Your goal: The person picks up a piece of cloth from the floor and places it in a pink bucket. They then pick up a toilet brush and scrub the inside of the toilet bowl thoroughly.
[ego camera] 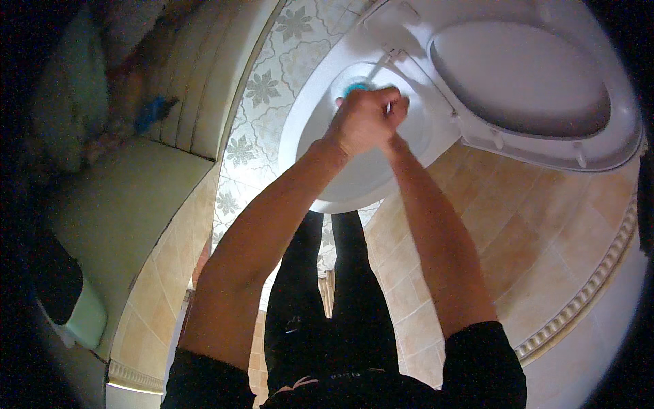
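Note:
A white toilet bowl (306,128) stands in front of me, its inside brightly lit near the back. My left hand (357,122) and my right hand (398,115) are held together over it, fingers curled. At the left hand's knuckles a teal object (356,89) shows, mostly hidden behind that hand. A thin pale strip (379,69) lies beyond it, towards the back of the bowl; whether it joins the teal object cannot be told. The right hand's fingers are blurred, and its grip is partly hidden. The raised toilet seat and lid (521,76) are at the upper right.
Flower-patterned floor tiles (263,89) border the bowl's left side. Beige tiles (511,225) with a moulded border (587,307) lie to the right. Further left are a dull green surface (148,189), a pale green container (87,317) and a small blue object (149,115) in shadow.

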`<state>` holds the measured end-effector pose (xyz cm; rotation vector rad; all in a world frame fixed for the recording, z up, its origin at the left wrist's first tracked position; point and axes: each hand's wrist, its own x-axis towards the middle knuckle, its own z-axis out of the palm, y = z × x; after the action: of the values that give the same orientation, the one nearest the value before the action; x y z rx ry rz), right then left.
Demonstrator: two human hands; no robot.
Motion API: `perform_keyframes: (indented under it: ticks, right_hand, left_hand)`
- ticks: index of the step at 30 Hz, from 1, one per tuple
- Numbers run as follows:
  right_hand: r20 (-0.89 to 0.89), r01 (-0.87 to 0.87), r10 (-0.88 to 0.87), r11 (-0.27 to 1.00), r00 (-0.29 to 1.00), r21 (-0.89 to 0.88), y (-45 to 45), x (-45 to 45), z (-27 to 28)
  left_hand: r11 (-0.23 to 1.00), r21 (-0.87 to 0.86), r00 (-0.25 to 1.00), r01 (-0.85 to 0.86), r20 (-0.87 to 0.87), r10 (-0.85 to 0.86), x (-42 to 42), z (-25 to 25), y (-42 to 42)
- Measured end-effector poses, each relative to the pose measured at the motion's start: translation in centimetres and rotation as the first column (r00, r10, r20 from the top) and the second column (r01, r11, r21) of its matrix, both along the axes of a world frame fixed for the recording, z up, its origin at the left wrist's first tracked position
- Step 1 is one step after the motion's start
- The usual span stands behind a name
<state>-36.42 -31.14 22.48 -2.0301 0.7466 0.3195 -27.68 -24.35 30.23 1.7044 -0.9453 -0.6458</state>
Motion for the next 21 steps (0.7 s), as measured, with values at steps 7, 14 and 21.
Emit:
perform_keyframes:
  ticks: [7, 14, 21]
  right_hand:
    - [0.196, 0.143, -0.178, 0.973, 0.964, 0.181, 7.8, -4.8, -4.0]
    - [0.105, 0.303, -0.413, 0.797, 0.905, 0.523, 15.1, -2.7, -0.2]
    - [0.066, -0.006, -0.03, 0.876, 0.997, 0.483, 7.3, -6.0, -2.9]
  left_hand:
    - [0.98, 0.199, 0.974, -0.003, -0.221, 0.048, -1.9, 0.3, 5.0]
    - [0.909, 0.411, 0.975, 0.071, -0.22, 0.023, 2.0, 2.7, 6.4]
    - [0.926, 0.349, 0.877, -0.143, -0.389, 0.282, -1.0, 1.6, 5.0]
